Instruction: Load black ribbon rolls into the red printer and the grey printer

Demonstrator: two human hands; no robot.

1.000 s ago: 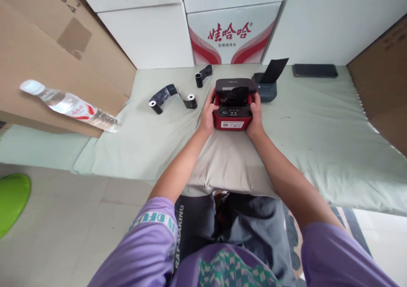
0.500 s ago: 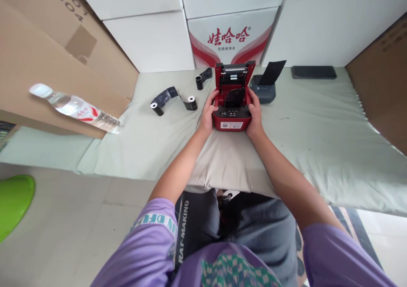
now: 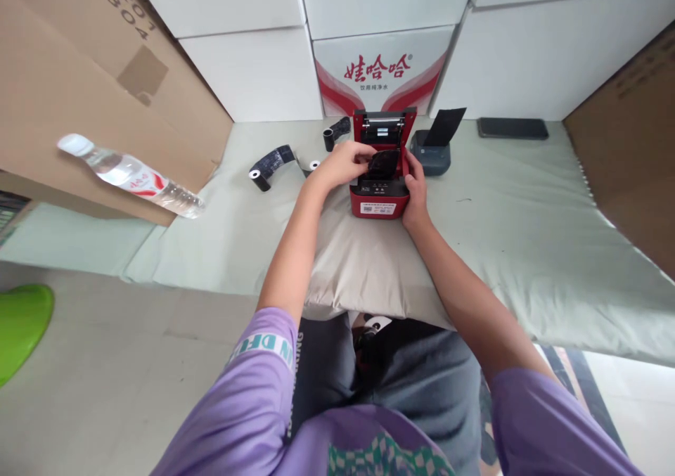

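Note:
A small red-and-black label printer point(image 3: 378, 209) sits on the cloth-covered surface in front of me, its lid point(image 3: 383, 126) raised. Black label material point(image 3: 384, 164) lies inside it, dark and glossy; its exact shape is hard to make out. My left hand point(image 3: 345, 161) reaches over the printer's left wall, and its fingers close at the left edge of this material, fingertips partly hidden. With the thumb toward the front corner, my right hand point(image 3: 416, 189) grips the printer's right side. Just behind it stands a dark blue printer point(image 3: 431, 155) with a black strip point(image 3: 446, 126) sticking up.
Ribbon rolls with loose black film point(image 3: 273, 160) lie to the left, beside a smaller black roll point(image 3: 329, 139). A dark phone point(image 3: 512, 128) rests at the back right. A water bottle point(image 3: 131, 176) leans by a cardboard box point(image 3: 105, 103). White cartons point(image 3: 253, 75) line the back.
My left hand has left the printer's left side and moved up over its wall to the black material inside. My right hand keeps its hold on the right side.

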